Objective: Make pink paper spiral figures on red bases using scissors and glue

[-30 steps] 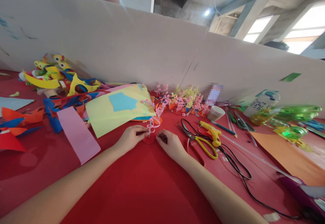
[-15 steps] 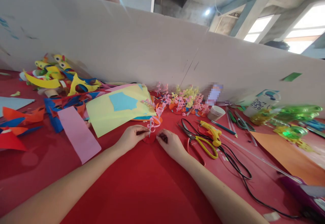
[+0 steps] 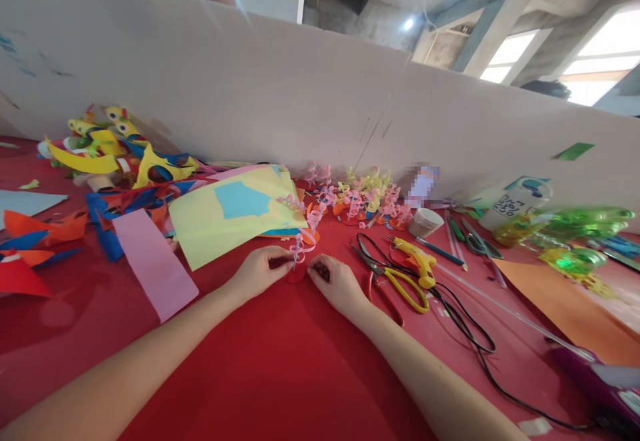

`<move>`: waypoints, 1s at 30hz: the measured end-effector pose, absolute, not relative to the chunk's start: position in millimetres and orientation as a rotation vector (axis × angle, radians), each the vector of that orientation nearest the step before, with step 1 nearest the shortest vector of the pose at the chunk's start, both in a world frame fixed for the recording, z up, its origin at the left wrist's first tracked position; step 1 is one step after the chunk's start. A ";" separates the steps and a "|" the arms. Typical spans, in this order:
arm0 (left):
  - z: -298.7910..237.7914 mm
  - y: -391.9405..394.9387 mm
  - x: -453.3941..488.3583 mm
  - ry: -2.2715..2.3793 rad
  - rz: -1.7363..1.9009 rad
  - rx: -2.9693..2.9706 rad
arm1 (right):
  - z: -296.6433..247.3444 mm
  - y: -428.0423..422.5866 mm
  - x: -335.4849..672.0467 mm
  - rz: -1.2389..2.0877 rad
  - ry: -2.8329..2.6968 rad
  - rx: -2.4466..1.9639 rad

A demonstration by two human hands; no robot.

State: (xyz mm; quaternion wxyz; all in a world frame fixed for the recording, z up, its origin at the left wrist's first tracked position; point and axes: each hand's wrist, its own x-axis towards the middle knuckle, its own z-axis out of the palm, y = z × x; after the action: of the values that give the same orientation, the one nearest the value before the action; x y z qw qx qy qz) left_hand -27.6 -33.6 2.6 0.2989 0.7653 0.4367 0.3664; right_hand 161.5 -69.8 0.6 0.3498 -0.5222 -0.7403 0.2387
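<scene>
My left hand point(image 3: 260, 269) and my right hand point(image 3: 336, 282) meet at the middle of the red table point(image 3: 280, 374). Both pinch a small red paper disc point(image 3: 295, 274) lying on the table. A thin stick with curled pink paper strips point(image 3: 301, 242) rises from the disc, and my left thumb and fingers are closed round its foot. My right fingers are curled against the disc's right edge.
A yellow sheet with a blue cut-out point(image 3: 235, 211) and a pink strip point(image 3: 154, 264) lie to the left. Yellow-handled scissors point(image 3: 395, 280), a yellow glue gun point(image 3: 419, 260) with its black cord point(image 3: 470, 334), a paper cup point(image 3: 425, 222) and finished curled pieces point(image 3: 363, 201) are to the right.
</scene>
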 end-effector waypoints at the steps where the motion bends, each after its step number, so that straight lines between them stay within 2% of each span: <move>1: 2.8 -33.7 -27.5 1.159 0.972 2.032 | 0.7 -69.8 161.5 0.619 -1.918 -1.353; 30: -7.1 -27.7 -29.7 1.125 1.010 2.002 | -1.0 -69.2 161.7 0.610 -1.916 -1.343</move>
State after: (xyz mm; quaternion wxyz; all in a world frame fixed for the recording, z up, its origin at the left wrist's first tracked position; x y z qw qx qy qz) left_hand -29.7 -27.7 -7.1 0.3114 0.7583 0.4263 0.3825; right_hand 161.7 -69.2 -1.0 0.3540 -0.5196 -0.7410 0.2359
